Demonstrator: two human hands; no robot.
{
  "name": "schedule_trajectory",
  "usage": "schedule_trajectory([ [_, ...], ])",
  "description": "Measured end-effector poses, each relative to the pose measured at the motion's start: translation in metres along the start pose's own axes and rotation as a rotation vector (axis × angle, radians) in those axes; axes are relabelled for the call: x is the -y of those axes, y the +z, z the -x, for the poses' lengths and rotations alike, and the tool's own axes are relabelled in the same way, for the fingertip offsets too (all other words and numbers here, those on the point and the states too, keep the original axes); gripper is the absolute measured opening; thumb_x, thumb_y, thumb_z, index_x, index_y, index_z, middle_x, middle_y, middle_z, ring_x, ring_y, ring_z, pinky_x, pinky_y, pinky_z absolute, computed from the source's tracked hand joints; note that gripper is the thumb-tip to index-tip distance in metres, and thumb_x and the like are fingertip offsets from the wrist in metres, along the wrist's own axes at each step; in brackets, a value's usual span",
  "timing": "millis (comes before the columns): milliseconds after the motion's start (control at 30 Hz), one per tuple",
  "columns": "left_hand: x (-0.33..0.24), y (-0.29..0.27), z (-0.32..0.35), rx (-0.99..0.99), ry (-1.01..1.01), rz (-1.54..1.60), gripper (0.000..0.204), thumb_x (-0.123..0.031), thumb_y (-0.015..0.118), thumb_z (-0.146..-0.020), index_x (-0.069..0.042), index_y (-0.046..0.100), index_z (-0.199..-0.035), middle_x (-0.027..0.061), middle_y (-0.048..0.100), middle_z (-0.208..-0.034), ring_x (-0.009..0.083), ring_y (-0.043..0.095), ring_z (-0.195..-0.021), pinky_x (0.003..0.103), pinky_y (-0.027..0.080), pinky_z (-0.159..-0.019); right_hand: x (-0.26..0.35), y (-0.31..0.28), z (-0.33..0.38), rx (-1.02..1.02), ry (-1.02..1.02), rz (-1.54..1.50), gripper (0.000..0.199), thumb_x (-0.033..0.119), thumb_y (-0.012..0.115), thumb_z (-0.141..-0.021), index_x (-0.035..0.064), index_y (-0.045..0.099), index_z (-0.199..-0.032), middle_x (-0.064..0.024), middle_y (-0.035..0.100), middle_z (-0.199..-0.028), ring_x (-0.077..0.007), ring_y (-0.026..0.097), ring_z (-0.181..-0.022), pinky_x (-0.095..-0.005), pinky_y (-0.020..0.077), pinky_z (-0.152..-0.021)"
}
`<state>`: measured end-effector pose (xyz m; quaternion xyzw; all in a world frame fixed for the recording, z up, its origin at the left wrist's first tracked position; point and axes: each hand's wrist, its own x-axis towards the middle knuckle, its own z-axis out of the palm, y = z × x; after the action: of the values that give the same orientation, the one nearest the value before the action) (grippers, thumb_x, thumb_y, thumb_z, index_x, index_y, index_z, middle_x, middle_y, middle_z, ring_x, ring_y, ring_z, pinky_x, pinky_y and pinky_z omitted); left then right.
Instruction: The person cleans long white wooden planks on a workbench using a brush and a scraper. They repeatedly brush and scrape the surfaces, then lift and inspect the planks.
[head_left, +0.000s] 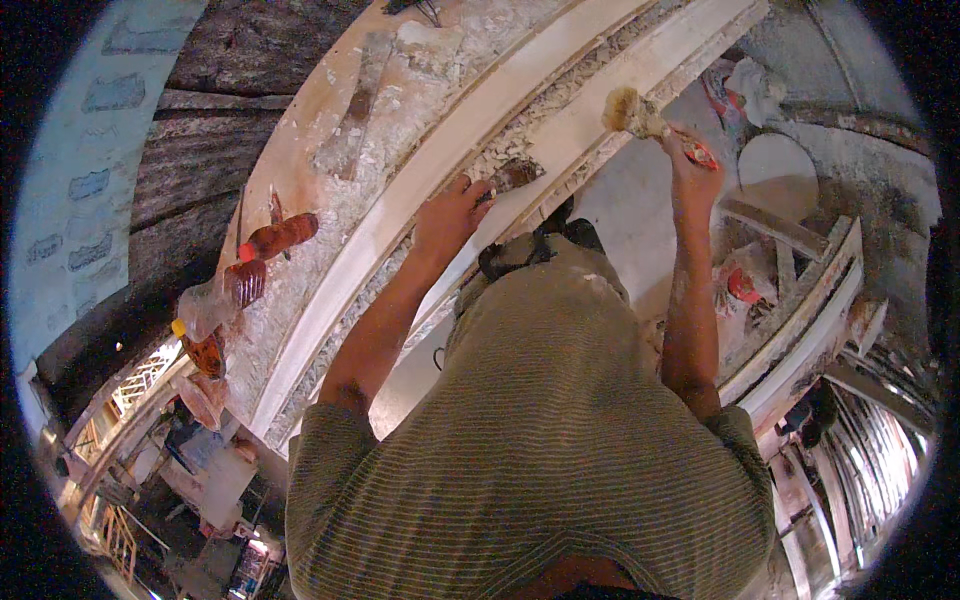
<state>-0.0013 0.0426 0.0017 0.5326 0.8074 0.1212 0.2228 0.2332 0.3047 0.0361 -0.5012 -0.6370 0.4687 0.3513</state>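
Two long white mouldings run side by side across the bench, with rough plaster crumbs in the groove between them. My right hand [697, 170] is closed round the red handle of a paintbrush [628, 110]. Its pale, clogged bristles sit over the right-hand moulding [568, 132]. Closed on a small flat tool with a dark brownish end [517, 175], my left hand [450, 222] is at the groove; whether this is a scraper or a brush I cannot tell. The left-hand moulding [440, 150] passes just beyond that hand.
Plaster scraps litter the bench [290, 195]. Along its left edge lie a red-capped bottle of brown liquid [282, 236] and a yellow-capped bottle [204, 355]. A curved white moulding [800, 345] stands at the right, near a round pale disc [778, 168]. A blue wall [85, 180] is at the far left.
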Motion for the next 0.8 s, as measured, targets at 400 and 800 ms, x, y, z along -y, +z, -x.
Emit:
schedule_trajectory([
  [400,0.002,0.006,-0.030,0.037,0.030,0.012,0.028,-0.036,0.060,-0.090,-0.021,0.060,-0.114,0.0078,0.061,-0.106,0.0317,0.067,-0.081,0.044,0.054,-0.063,-0.004,-0.024,0.007,-0.048,0.014,-0.021,0.026,0.012,0.067,-0.089,-0.0064,0.065,-0.107,-0.0115,0.069,-0.098,-0.0161,0.067,-0.087,-0.0294,0.0537,-0.083],
  [800,0.006,0.017,-0.045,-0.039,0.103,0.102,0.027,-0.034,0.061,-0.090,-0.019,0.061,-0.113,0.0060,0.063,-0.109,0.0296,0.067,-0.086,0.044,0.054,-0.068,-0.015,-0.023,0.020,-0.060,0.071,0.028,0.026,0.013,0.068,-0.089,-0.0050,0.066,-0.107,-0.0101,0.069,-0.096,-0.0146,0.066,-0.086,-0.0277,0.0520,-0.080],
])
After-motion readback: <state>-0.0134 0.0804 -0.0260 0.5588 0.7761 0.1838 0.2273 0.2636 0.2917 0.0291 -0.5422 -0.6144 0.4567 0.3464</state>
